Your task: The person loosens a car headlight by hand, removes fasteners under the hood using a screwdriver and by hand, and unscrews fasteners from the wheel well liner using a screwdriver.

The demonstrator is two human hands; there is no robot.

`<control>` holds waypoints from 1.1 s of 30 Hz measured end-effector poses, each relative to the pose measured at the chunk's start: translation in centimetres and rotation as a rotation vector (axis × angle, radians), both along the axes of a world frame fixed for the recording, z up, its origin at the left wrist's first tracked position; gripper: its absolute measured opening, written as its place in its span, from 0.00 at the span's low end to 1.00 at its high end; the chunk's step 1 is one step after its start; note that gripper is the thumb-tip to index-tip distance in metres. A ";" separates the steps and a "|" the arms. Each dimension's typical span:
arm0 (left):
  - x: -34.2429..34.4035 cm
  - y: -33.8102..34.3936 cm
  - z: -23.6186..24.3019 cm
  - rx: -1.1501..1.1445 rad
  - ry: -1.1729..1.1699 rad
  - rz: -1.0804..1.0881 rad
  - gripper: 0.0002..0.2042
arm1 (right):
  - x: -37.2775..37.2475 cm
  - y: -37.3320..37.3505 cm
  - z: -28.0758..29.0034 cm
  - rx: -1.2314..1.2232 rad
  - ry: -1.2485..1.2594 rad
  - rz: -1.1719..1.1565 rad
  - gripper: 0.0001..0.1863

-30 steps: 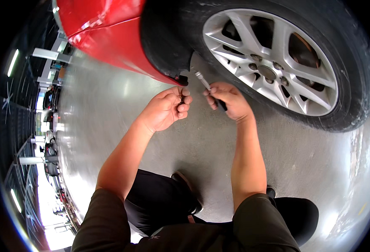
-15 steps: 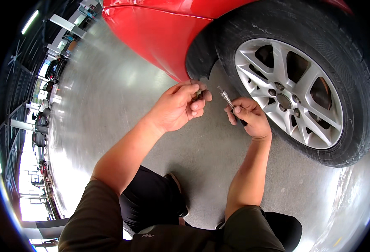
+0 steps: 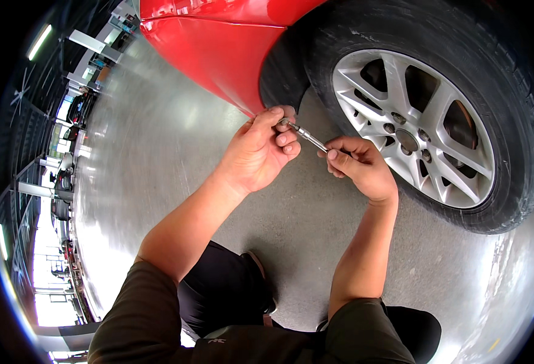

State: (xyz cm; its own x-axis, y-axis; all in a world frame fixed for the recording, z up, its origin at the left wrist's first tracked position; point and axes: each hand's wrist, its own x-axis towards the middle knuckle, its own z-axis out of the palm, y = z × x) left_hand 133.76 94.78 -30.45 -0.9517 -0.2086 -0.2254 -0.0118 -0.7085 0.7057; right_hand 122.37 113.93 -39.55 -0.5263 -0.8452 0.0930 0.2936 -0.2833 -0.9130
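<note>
Between the thumb and fingers of my left hand is a small dark metal piece, too small to make out fully. My right hand grips a screwdriver with a silver shaft; its handle is mostly hidden in the palm. The shaft points up and left, and its tip meets the small piece at my left fingertips. Both hands are in the air, just below the lower corner of a red car's bumper and its black wheel-arch liner.
Right of my hands stands the car's front wheel, a black tyre on a silver alloy rim, turned outward. Grey shiny floor lies beneath. My bent knees are below. Parked cars and pillars line the far left.
The screwdriver has moved up and left, its tip from apart to touching the small piece in my left hand. The car and wheel sit slightly further left in view.
</note>
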 end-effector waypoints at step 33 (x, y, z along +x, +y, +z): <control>-3.7 3.5 0.1 -0.347 0.140 0.151 0.07 | -0.1 1.5 -1.8 -0.393 -0.327 -0.445 0.07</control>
State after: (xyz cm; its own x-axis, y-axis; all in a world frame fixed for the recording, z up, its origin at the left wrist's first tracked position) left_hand 130.05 98.25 -30.36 -0.9211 -0.3891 0.0126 0.1872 -0.4144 0.8906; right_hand 122.26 115.47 -41.30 -0.8695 -0.4775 0.1262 0.3156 -0.7338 -0.6016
